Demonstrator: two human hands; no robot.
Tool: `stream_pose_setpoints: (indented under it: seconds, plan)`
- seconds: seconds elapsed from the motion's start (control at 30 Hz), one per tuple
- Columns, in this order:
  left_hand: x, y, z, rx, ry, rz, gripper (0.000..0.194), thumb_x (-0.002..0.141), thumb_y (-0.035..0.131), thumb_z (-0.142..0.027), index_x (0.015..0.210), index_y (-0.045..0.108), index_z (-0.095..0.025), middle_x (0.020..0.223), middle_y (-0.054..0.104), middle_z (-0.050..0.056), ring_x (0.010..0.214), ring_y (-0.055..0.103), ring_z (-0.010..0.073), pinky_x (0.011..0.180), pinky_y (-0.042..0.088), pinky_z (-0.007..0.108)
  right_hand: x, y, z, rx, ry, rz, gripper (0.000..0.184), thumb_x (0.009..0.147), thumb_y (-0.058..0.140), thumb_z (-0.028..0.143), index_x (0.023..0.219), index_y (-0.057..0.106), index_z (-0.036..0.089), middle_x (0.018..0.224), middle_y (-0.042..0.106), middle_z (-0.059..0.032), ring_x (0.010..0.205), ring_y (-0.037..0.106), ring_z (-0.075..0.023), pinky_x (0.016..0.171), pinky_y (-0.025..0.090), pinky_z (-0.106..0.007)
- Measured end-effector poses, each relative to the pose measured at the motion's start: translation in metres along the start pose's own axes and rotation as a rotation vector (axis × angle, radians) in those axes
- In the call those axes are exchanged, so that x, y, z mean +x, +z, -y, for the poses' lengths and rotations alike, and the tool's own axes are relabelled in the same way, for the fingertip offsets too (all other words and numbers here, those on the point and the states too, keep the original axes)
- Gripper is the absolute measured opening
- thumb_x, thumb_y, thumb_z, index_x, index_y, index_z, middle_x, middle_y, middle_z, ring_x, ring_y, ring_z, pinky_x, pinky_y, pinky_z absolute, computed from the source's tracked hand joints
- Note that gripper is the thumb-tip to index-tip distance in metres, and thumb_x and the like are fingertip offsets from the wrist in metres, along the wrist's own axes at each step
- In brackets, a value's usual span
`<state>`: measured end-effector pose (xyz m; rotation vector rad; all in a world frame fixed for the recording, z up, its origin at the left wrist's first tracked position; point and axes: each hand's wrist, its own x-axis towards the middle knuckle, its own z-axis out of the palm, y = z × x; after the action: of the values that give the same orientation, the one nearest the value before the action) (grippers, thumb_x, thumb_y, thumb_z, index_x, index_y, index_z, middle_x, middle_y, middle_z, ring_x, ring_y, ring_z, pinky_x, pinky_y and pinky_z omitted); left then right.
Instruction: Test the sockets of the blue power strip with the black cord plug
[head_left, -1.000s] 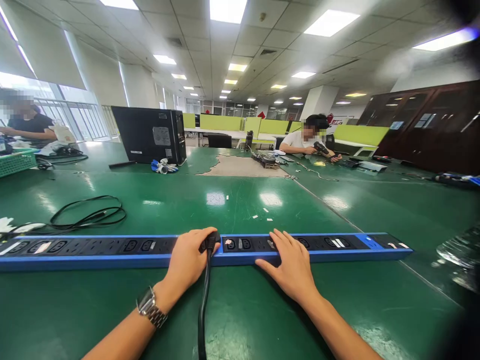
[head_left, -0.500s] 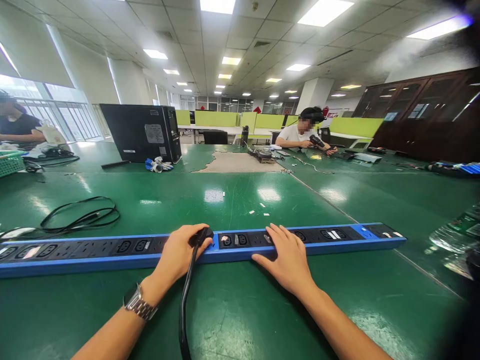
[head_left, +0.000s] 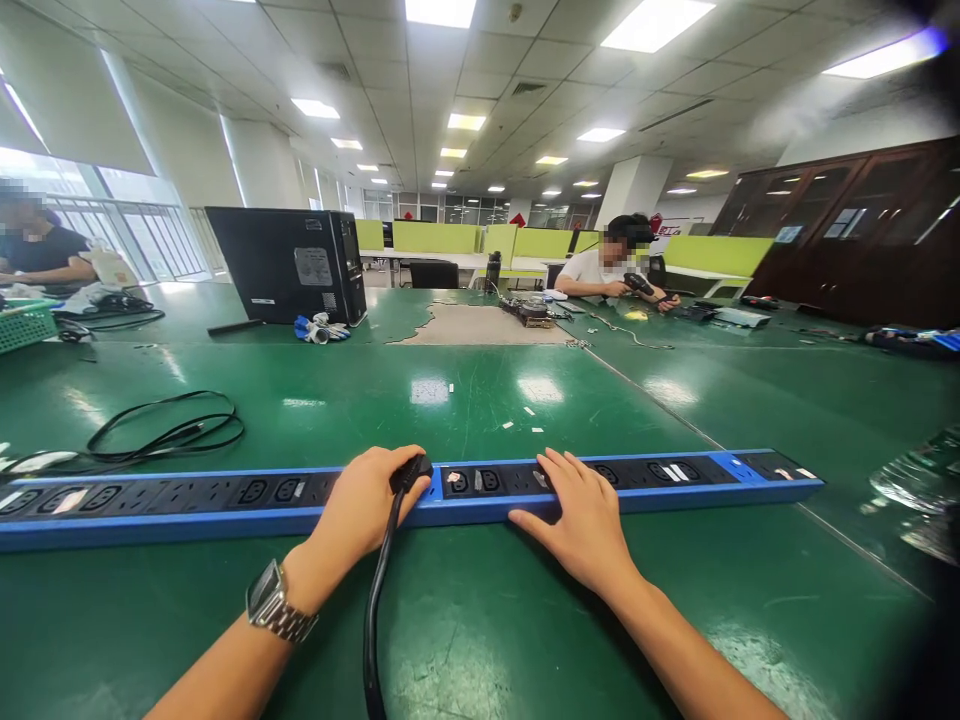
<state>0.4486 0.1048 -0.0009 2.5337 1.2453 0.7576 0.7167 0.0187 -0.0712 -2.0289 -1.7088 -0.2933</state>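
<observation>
A long blue power strip [head_left: 675, 482] with black sockets lies across the green table [head_left: 480, 610] in front of me. My left hand [head_left: 366, 503], with a metal watch on the wrist, is closed around a black plug [head_left: 414, 468] seated at the strip's middle; its black cable [head_left: 373, 620] trails toward me. My right hand [head_left: 585, 510] lies flat with fingers spread on the strip, just right of the plug, pressing it down.
A coiled black cable [head_left: 169, 430] lies at the left. A black computer case [head_left: 289, 265] stands further back. One person sits at the far left [head_left: 41, 250], another works at the far right table [head_left: 615, 275]. A green basket [head_left: 26, 325] is at the left edge.
My hands keep their places on the plug and the strip; only the view has shifted slightly.
</observation>
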Motion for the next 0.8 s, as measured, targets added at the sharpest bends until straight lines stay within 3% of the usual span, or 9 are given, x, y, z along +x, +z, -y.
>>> stream_pose_setpoints:
  seconds: [0.2, 0.4, 0.53, 0.63, 0.73, 0.8]
  plan:
    - [0.000, 0.005, -0.005, 0.003, 0.021, -0.023, 0.026, 0.084, 0.058, -0.035, 0.102, 0.070, -0.022, 0.090, 0.073, 0.008, 0.083, 0.065, 0.0241, 0.076, 0.052, 0.036, 0.000, -0.001, 0.001, 0.014, 0.006, 0.007, 0.070, 0.077, 0.060, 0.061, 0.133, 0.051, 0.020, 0.143, 0.049, -0.0113, 0.137, 0.038, -0.0319, 0.111, 0.025, -0.051]
    - [-0.015, 0.025, -0.004, -0.009, 0.168, -0.118, 0.029, 0.085, 0.055, -0.020, 0.113, 0.065, -0.024, 0.111, 0.071, 0.007, 0.102, 0.063, 0.0242, 0.092, 0.050, 0.040, 0.000, -0.002, 0.003, 0.009, 0.010, 0.011, 0.068, 0.077, 0.060, 0.059, 0.133, 0.052, 0.021, 0.143, 0.050, -0.0112, 0.137, 0.038, -0.0321, 0.110, 0.026, -0.052]
    - [-0.021, 0.032, 0.002, -0.028, 0.154, -0.138, 0.035, 0.085, 0.055, -0.021, 0.120, 0.061, -0.025, 0.113, 0.070, 0.007, 0.107, 0.061, 0.0260, 0.098, 0.047, 0.048, 0.002, -0.003, 0.001, 0.009, 0.018, 0.027, 0.070, 0.076, 0.062, 0.058, 0.133, 0.052, 0.019, 0.143, 0.050, -0.0114, 0.137, 0.037, -0.0317, 0.111, 0.026, -0.052]
    - [-0.023, 0.035, 0.004, -0.149, 0.074, -0.236, 0.033, 0.087, 0.054, -0.026, 0.120, 0.060, -0.025, 0.112, 0.071, 0.006, 0.104, 0.063, 0.0247, 0.096, 0.048, 0.046, 0.000, -0.006, 0.007, 0.050, 0.013, 0.016, 0.067, 0.077, 0.062, 0.057, 0.132, 0.053, 0.019, 0.142, 0.051, -0.0115, 0.136, 0.038, -0.0332, 0.112, 0.025, -0.055]
    - [-0.026, 0.038, -0.002, -0.293, -0.003, -0.387, 0.030, 0.088, 0.056, -0.031, 0.117, 0.060, -0.023, 0.108, 0.071, 0.007, 0.097, 0.066, 0.0221, 0.088, 0.053, 0.039, -0.009, -0.011, 0.031, 0.183, -0.126, -0.057, 0.069, 0.081, 0.058, 0.059, 0.137, 0.048, 0.020, 0.141, 0.051, -0.0122, 0.133, 0.042, -0.0319, 0.110, 0.030, -0.053]
    - [-0.031, 0.041, -0.011, -0.266, 0.097, -0.421, 0.028, 0.085, 0.059, -0.029, 0.112, 0.062, -0.023, 0.102, 0.072, 0.006, 0.094, 0.065, 0.0222, 0.086, 0.052, 0.039, -0.016, -0.016, 0.053, 0.300, -0.283, -0.112, 0.077, 0.080, 0.058, 0.063, 0.141, 0.043, 0.018, 0.139, 0.053, -0.0141, 0.129, 0.047, -0.0303, 0.107, 0.037, -0.048]
